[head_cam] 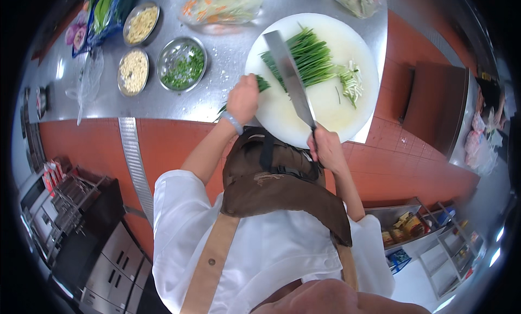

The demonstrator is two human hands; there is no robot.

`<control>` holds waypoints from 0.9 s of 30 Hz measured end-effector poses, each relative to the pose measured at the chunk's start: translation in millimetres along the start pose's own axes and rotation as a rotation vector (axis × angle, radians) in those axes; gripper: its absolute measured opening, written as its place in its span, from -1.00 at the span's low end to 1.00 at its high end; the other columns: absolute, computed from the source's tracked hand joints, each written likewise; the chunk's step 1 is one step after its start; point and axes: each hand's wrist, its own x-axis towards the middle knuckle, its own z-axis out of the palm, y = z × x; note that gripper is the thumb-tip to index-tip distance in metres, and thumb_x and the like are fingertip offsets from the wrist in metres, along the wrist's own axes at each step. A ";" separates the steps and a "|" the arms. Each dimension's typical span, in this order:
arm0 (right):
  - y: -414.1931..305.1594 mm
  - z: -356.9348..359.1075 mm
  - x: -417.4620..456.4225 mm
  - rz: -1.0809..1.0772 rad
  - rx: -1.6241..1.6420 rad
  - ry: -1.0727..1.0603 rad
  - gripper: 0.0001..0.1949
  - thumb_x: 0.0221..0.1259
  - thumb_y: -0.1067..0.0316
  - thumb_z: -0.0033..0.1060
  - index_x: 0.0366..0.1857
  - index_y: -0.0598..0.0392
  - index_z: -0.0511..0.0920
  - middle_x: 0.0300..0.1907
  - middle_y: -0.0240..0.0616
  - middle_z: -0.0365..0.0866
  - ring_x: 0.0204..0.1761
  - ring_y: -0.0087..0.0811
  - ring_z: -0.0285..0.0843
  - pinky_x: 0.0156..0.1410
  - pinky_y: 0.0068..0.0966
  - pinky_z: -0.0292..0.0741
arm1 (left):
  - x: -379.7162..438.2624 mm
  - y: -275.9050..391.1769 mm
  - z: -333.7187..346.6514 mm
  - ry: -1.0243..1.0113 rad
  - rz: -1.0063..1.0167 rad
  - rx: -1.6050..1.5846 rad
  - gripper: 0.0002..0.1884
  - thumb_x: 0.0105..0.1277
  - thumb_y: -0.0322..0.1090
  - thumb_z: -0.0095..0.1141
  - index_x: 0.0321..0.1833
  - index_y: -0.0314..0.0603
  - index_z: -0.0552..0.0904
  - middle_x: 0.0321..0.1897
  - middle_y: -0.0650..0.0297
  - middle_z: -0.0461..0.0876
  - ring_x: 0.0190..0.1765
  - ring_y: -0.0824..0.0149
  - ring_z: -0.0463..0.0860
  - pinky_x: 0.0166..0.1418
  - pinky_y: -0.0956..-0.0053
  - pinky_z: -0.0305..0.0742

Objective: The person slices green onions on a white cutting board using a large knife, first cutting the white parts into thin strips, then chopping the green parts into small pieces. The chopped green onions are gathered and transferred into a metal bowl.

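Observation:
My right hand (327, 148) grips the dark handle of a cleaver (288, 68), its blade pointing away from me over the round white cutting board (340, 118). Beside the blade lies a thick bundle of green garlic chives (312, 57). Pale cut stem ends (351, 84) sit in a small heap to its right. At the board's left edge, my left hand (243, 99) is closed around a smaller bunch of green leaves (262, 83). Their tips show on both sides of the fist, while the middle is hidden by my fingers.
On the steel table (195, 104) stand a bowl of chopped greens (182, 66), a bowl of pale minced pieces (133, 72) and another of yellowish slices (141, 24). Bagged shredded vegetables (222, 7) lie behind. A plastic bag (90, 76) hangs over the table's front edge.

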 end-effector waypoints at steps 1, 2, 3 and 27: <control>3.2 -7.0 -10.2 -0.012 0.019 0.067 -0.53 0.68 0.06 -0.28 0.17 0.26 0.56 -0.65 -0.45 0.39 -0.66 -0.66 0.37 -0.51 -0.61 0.36 | 4.1 4.5 -14.7 0.049 -0.014 -0.086 -0.60 0.12 -0.61 0.11 0.07 -0.45 0.45 -0.22 -0.15 0.58 -0.23 -0.21 0.66 -0.12 0.00 0.59; 7.3 -16.8 -20.3 -0.024 0.038 0.135 -0.52 0.68 0.05 -0.31 0.10 0.26 0.58 -0.65 -0.45 0.39 -0.66 -0.65 0.37 -0.52 -0.61 0.36 | 10.6 13.0 -30.2 -0.013 -0.173 -0.187 -0.51 0.08 -0.65 0.10 0.14 -0.51 0.40 -0.15 -0.24 0.60 -0.15 -0.29 0.65 -0.07 -0.04 0.58; 13.5 -23.5 -28.7 -0.036 0.061 0.208 -0.50 0.69 0.04 -0.34 0.02 0.27 0.60 -0.65 -0.45 0.39 -0.67 -0.64 0.37 -0.53 -0.61 0.35 | 25.0 21.5 -39.7 0.027 -0.127 -0.225 -0.51 0.11 -0.63 0.08 0.17 -0.50 0.40 -0.13 -0.26 0.61 -0.11 -0.30 0.64 -0.05 -0.05 0.57; 34.0 -52.9 -21.4 0.082 0.204 0.454 -0.41 0.66 -0.11 -0.30 -0.50 0.15 0.42 -0.66 -0.42 0.36 -0.71 -0.63 0.34 -0.59 -0.59 0.34 | 134.8 122.8 26.0 -0.189 0.196 0.185 0.29 -0.04 0.34 0.48 0.56 -0.46 0.12 0.43 -0.30 0.25 0.52 -0.37 0.14 0.59 -0.26 -0.05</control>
